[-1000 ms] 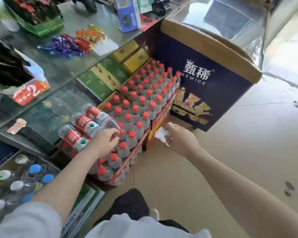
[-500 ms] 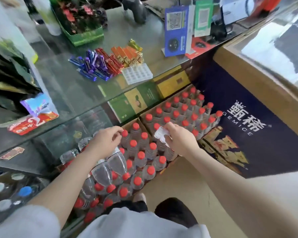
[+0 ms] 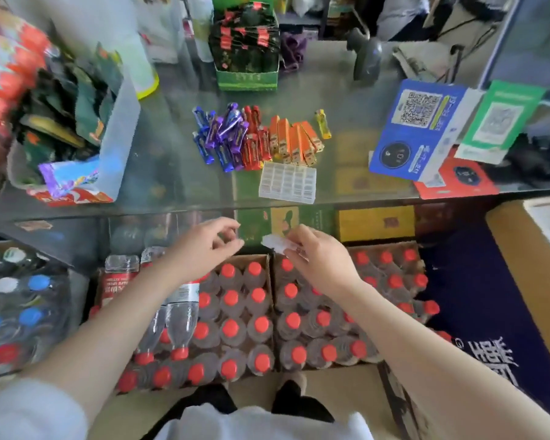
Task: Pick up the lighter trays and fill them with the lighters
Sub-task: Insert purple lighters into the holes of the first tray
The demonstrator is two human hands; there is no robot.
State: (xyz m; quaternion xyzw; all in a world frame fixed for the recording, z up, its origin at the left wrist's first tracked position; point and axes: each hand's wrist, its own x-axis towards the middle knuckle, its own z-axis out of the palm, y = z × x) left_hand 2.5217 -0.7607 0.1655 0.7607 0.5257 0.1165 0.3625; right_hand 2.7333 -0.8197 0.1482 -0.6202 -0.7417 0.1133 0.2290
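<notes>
A clear plastic lighter tray [image 3: 288, 182] with a grid of empty slots lies on the glass counter [image 3: 172, 179]. Just behind it sits a heap of lighters: purple ones [image 3: 221, 134], red ones [image 3: 253, 144], orange ones [image 3: 294, 141] and a single yellow one [image 3: 323, 123]. My right hand [image 3: 318, 260] is below the counter's front edge, shut on a small clear plastic piece [image 3: 275, 242] that looks like a second tray. My left hand [image 3: 204, 249] hovers beside it with its fingers apart and nothing in them.
Cases of red-capped water bottles [image 3: 254, 319] stand on the floor under my hands. On the counter are a green display box [image 3: 246, 55], a clear bin of packets [image 3: 77, 122], QR code stands [image 3: 426, 128] and a dark scanner [image 3: 365, 58]. A navy carton [image 3: 489, 312] stands at the right.
The view has swung up from the floor to the counter top. Both hands have risen toward the counter edge, and my left hand has come off the bottles. My right hand still holds the clear piece.
</notes>
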